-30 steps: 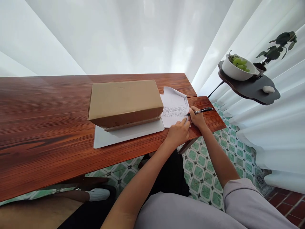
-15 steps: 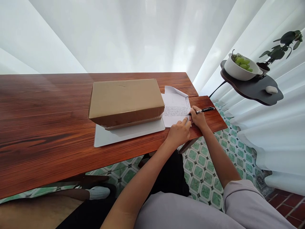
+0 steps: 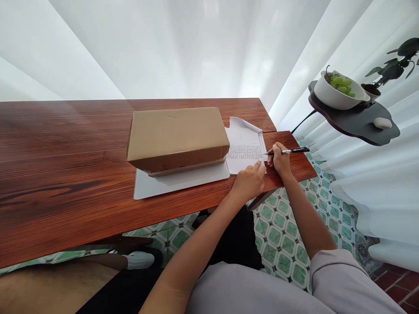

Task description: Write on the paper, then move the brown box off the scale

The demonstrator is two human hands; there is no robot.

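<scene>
My right hand [image 3: 280,162] is closed around a black pen [image 3: 293,151], its tip at the right edge of a white sheet of paper [image 3: 242,136]. Rows of small dark writing cover the middle of the sheet, and its upper right corner curls over. Lying flat, my left hand [image 3: 249,179] presses on the sheet's lower right part with its fingers stretched out. To the left of the paper, a brown cardboard box [image 3: 178,133] rests on a flat white board [image 3: 157,184] and hides part of it.
The wooden table [image 3: 65,174] runs off to the left. A dark wavy-edged stand [image 3: 360,122] at the right bears a white bowl [image 3: 334,95] of green grapes, a potted plant [image 3: 393,69] and a small white object [image 3: 382,123]. White curtains [image 3: 183,48] hang behind.
The pen in my right hand has moved slightly right, off the writing to the sheet's edge. My left hand stays on the paper. The view has shifted a little.
</scene>
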